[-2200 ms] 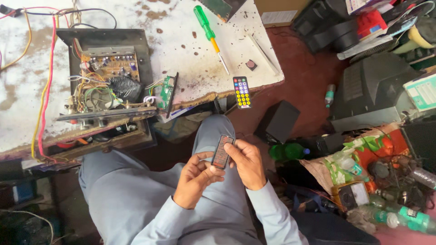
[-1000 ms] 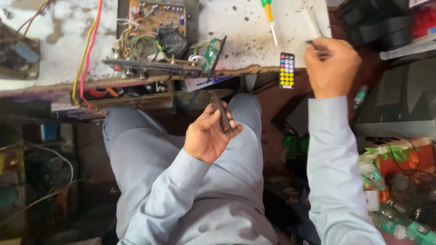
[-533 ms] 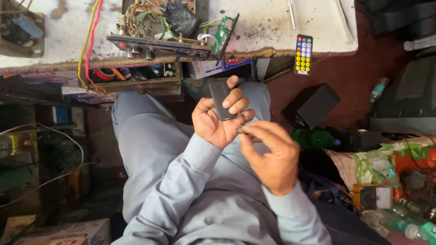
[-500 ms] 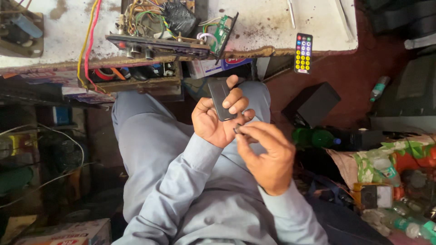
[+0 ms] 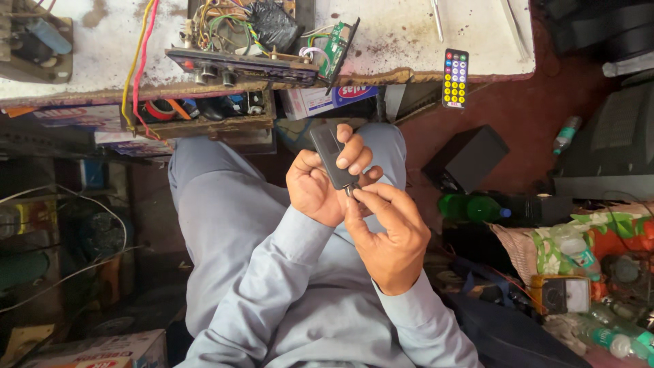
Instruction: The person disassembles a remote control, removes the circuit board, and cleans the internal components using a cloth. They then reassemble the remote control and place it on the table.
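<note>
Dark slim device point(image 5: 332, 155), maybe a small remote, sits mid-frame over our lap, left hand point(image 5: 320, 184) wrapped around it in a closed grip with fingers laid across its front. Right hand point(image 5: 388, 232) just below it, fingertips point(image 5: 354, 195) pinched narrow at the device's lower end; we can't tell what, if anything, is between them. Upper frame: white table point(image 5: 402, 34) with an open circuit chassis point(image 5: 252, 48) and a black remote with coloured buttons point(image 5: 455, 78) at its edge.
</note>
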